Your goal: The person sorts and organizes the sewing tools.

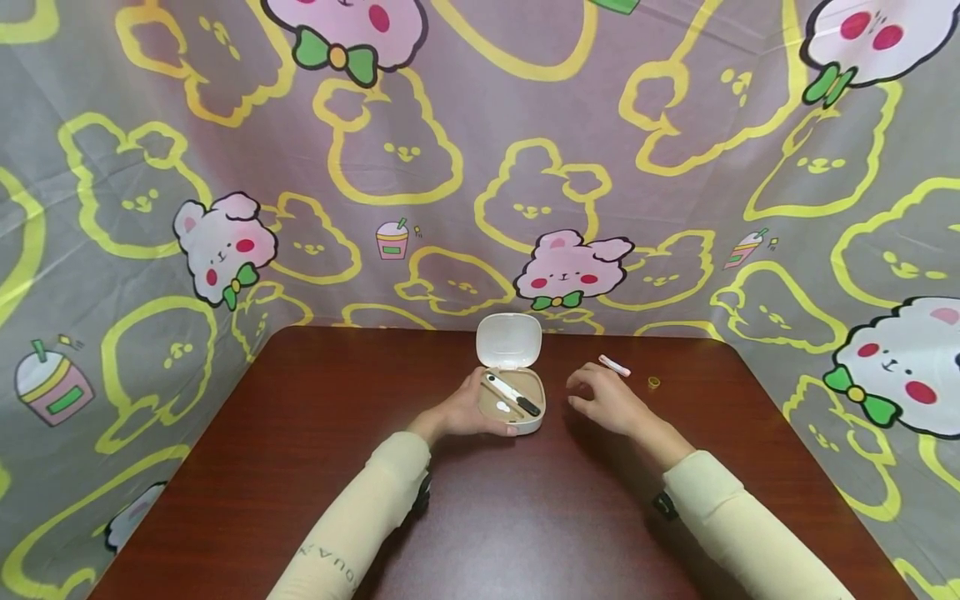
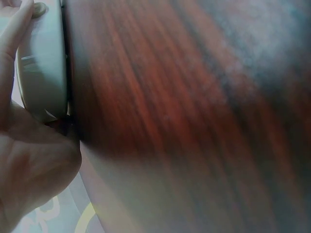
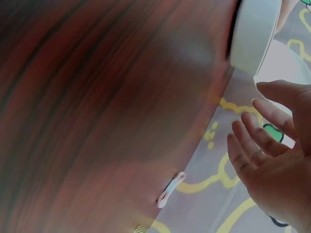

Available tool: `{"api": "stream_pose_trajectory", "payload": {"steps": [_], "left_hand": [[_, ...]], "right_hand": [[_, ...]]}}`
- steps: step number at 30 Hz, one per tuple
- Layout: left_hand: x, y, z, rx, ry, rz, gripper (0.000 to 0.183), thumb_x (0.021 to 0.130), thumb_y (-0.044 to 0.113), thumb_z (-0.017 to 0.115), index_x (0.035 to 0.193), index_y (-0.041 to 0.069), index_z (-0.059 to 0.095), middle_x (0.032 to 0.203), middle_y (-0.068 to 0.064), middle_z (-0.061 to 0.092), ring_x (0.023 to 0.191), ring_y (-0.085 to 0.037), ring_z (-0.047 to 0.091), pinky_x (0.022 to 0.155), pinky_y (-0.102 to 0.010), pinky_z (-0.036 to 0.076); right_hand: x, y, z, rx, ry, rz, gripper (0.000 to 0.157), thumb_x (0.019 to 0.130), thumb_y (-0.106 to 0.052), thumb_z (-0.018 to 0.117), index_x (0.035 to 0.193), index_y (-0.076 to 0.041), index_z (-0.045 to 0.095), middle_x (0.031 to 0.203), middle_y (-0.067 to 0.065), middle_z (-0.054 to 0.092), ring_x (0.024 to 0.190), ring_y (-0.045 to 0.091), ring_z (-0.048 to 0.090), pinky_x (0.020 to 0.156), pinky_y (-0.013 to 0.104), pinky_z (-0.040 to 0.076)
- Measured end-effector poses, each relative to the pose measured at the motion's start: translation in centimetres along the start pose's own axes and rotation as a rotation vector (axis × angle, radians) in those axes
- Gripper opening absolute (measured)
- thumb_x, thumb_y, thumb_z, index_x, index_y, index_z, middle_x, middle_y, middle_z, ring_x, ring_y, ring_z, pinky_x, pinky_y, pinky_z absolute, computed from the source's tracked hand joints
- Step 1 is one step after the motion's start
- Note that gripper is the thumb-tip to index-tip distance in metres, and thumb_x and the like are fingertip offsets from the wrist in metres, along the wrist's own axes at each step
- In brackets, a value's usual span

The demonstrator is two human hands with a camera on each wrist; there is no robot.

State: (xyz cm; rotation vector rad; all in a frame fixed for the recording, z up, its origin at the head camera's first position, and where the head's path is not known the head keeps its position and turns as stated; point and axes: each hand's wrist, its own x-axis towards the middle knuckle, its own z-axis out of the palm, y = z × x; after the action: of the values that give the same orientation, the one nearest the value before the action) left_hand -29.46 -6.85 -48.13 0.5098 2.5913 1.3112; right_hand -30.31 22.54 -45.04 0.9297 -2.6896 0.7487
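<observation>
A white hinged case [image 1: 531, 427] stands on the table with its lid [image 1: 508, 340] raised at the back. Inside its beige interior lie a slim white-and-black stick-shaped device [image 1: 512, 393] and a small white piece [image 1: 502, 407]. My left hand [image 1: 467, 409] grips the case from its left side, thumb along the front; the left wrist view shows the thumb [image 2: 14, 36] against the case's wall [image 2: 43, 68]. Just right of the case, my right hand [image 1: 609, 400] hovers with loosely bent fingers, holding nothing. In the right wrist view its fingers [image 3: 265, 128] are spread apart.
Beyond the right hand lies a small pink-and-white strip-like item [image 1: 615, 365]. A little round gold-coloured thing [image 1: 654, 382] sits to its right. The dark red-brown table [image 1: 300, 467] meets a patterned cloth [image 1: 450, 167] at the back and sides.
</observation>
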Motion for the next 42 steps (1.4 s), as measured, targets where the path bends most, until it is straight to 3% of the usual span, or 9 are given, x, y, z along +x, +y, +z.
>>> {"api": "stream_pose_trajectory", "payload": {"steps": [5, 8, 12, 15, 21, 32, 36, 42], "left_hand": [[-0.1, 0.0, 0.1, -0.008, -0.001, -0.004, 0.113, 0.066, 0.038, 0.097, 0.149, 0.006, 0.027, 0.137, -0.017, 0.042, 0.122, -0.028, 0.048, 0.106, -0.041, 0.039], [-0.1, 0.0, 0.0, -0.007, 0.000, -0.002, 0.113, 0.066, 0.037, 0.097, 0.150, 0.006, 0.027, 0.137, -0.017, 0.042, 0.122, -0.028, 0.047, 0.106, -0.041, 0.039], [0.0, -0.1, 0.1, -0.003, 0.000, 0.003, 0.114, 0.066, 0.038, 0.096, 0.151, 0.006, 0.026, 0.139, -0.017, 0.041, 0.123, -0.029, 0.047, 0.107, -0.041, 0.039], [0.1, -0.2, 0.1, -0.001, -0.001, 0.003, 0.114, 0.067, 0.038, 0.096, 0.151, 0.006, 0.026, 0.139, -0.018, 0.041, 0.123, -0.028, 0.047, 0.107, -0.041, 0.039], [0.0, -0.1, 0.1, 0.011, -0.003, -0.003, 0.115, 0.066, 0.037, 0.097, 0.151, 0.006, 0.026, 0.139, -0.017, 0.041, 0.125, -0.029, 0.047, 0.108, -0.041, 0.038], [0.1, -0.2, 0.1, 0.033, 0.005, -0.002, 0.115, 0.065, 0.038, 0.097, 0.151, 0.005, 0.027, 0.139, -0.017, 0.042, 0.125, -0.027, 0.047, 0.108, -0.041, 0.038], [0.1, -0.2, 0.1, 0.023, -0.001, -0.008, 0.115, 0.066, 0.039, 0.096, 0.151, 0.006, 0.026, 0.139, -0.017, 0.042, 0.124, -0.027, 0.047, 0.107, -0.040, 0.038], [0.2, -0.4, 0.2, 0.020, -0.006, -0.017, 0.116, 0.066, 0.039, 0.096, 0.152, 0.007, 0.024, 0.140, -0.017, 0.041, 0.125, -0.028, 0.046, 0.108, -0.042, 0.038]], "right_hand": [[-0.3, 1.1, -0.3, -0.009, 0.005, 0.031, 0.018, 0.085, -0.003, 0.078, 0.101, 0.003, 0.073, 0.096, 0.009, 0.069, 0.091, 0.027, 0.066, 0.085, 0.049, 0.053], [-0.3, 1.7, -0.4, -0.007, 0.011, 0.049, 0.017, 0.085, -0.002, 0.077, 0.101, 0.002, 0.072, 0.097, 0.010, 0.070, 0.092, 0.031, 0.068, 0.093, 0.053, 0.051], [-0.3, 2.5, -0.7, -0.002, 0.016, 0.088, 0.019, 0.086, -0.002, 0.076, 0.104, 0.003, 0.072, 0.101, 0.014, 0.071, 0.109, 0.042, 0.066, 0.099, 0.057, 0.048], [-0.4, 3.0, -0.9, 0.005, 0.012, 0.128, 0.023, 0.087, -0.003, 0.075, 0.107, 0.005, 0.071, 0.105, 0.016, 0.068, 0.115, 0.044, 0.062, 0.093, 0.056, 0.051], [-0.4, 4.1, -1.3, -0.006, 0.016, 0.184, 0.026, 0.089, -0.004, 0.074, 0.112, 0.006, 0.068, 0.106, 0.018, 0.064, 0.101, 0.039, 0.066, 0.087, 0.055, 0.053], [0.0, 6.4, -1.6, -0.058, 0.060, 0.279, 0.038, 0.086, -0.005, 0.072, 0.121, 0.008, 0.065, 0.116, 0.028, 0.060, 0.100, 0.041, 0.060, 0.087, 0.056, 0.048], [0.2, 7.0, -1.5, -0.032, 0.049, 0.335, 0.044, 0.087, -0.006, 0.071, 0.126, 0.009, 0.060, 0.120, 0.031, 0.057, 0.101, 0.042, 0.058, 0.089, 0.056, 0.047], [0.5, 7.5, -0.9, -0.013, 0.068, 0.344, 0.046, 0.085, -0.006, 0.072, 0.125, 0.011, 0.058, 0.117, 0.032, 0.057, 0.100, 0.043, 0.057, 0.090, 0.057, 0.045]]}}
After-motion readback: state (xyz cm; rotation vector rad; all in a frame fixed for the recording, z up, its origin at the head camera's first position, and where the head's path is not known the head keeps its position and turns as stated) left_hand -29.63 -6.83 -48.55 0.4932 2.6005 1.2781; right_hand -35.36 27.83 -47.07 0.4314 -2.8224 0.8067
